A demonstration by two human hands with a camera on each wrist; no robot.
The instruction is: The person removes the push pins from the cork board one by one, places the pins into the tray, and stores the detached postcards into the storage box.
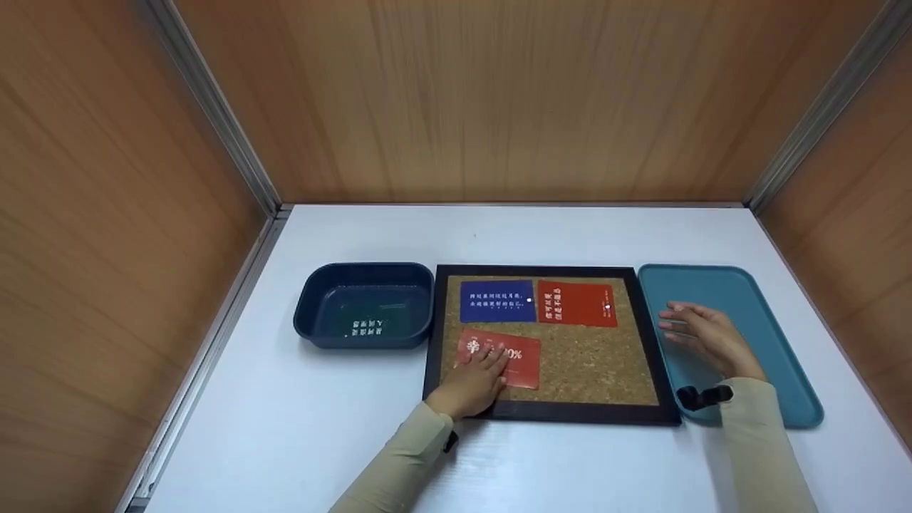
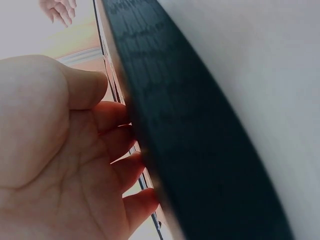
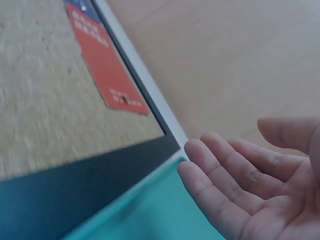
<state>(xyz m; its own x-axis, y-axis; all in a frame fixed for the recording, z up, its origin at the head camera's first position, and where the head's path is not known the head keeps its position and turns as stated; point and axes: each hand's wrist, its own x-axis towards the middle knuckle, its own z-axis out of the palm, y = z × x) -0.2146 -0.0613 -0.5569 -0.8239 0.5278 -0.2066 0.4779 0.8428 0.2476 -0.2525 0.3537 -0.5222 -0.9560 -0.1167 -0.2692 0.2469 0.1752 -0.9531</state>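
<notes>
My left hand rests with extended fingers on a light red card with white print, covering part of it. The card lies slightly tilted on the lower left of a black-framed cork board. Above it on the cork are a blue card and a red card, side by side, each bearing a small dot near its right end. In the left wrist view, the left hand's palm shows beside the dark frame edge. My right hand hovers over a teal tray, fingers loosely extended, holding nothing.
A dark blue basin stands left of the board, with a dark green card bearing white characters inside. The white tabletop extends in front. Wood-grain panels enclose the back and both sides.
</notes>
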